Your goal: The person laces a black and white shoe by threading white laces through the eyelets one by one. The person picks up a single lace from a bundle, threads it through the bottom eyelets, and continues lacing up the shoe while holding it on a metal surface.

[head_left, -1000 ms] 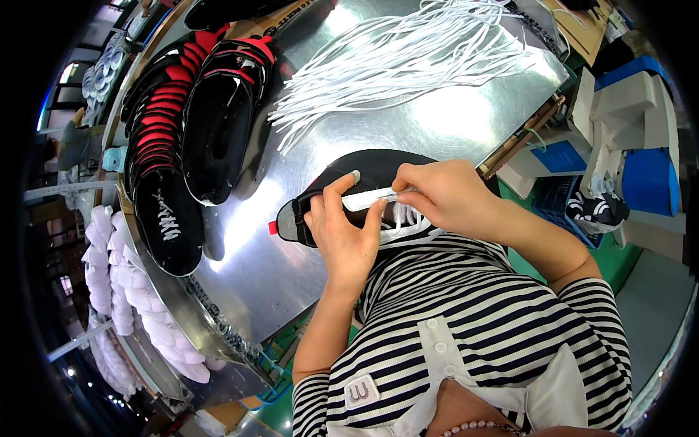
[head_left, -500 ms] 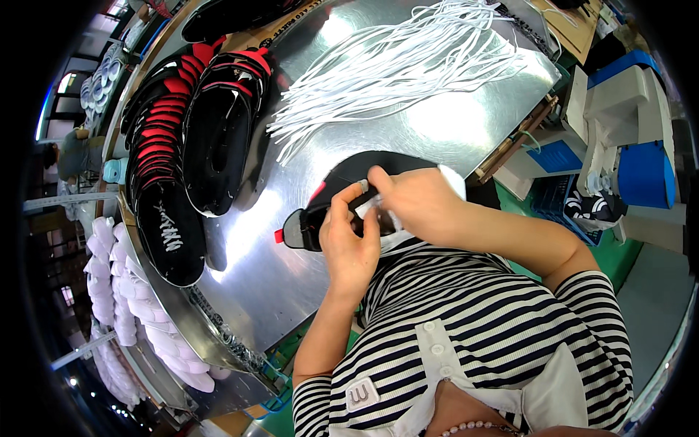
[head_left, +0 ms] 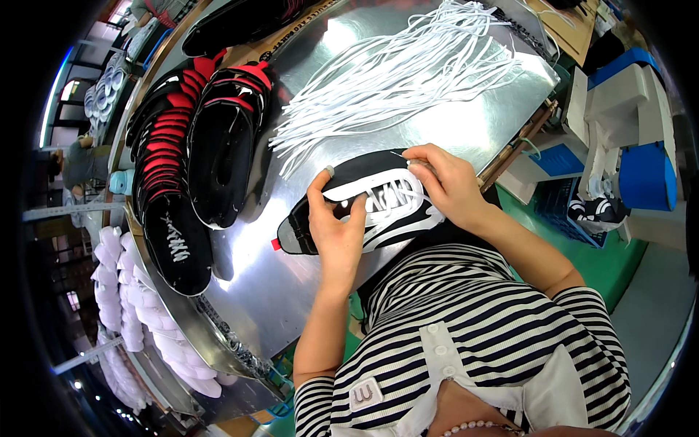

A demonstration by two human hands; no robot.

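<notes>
Far left, low: stacked white shoe parts [head_left: 109,284]. Next: a long nested row of black shoe uppers with red trim [head_left: 164,156], beside a second, shorter nested stack [head_left: 211,171], both on a metal-topped table [head_left: 269,284].

Centre: left hand [head_left: 335,237], thumb and forefinger spread astride the collar opening, grasping the upper. One black-and-white shoe upper [head_left: 364,166], grey heel with red tab leftward, white lace [head_left: 393,197] threaded across its throat, located at the table's near edge between both hands. Beyond it: a loose bundle of white laces [head_left: 393,80]. Right hand [head_left: 455,189], thumb and fingertips closed on the upper's far edge toward the toe.

Right: blue plastic crate [head_left: 561,211] with a black-and-white shoe piece [head_left: 598,210].
</notes>
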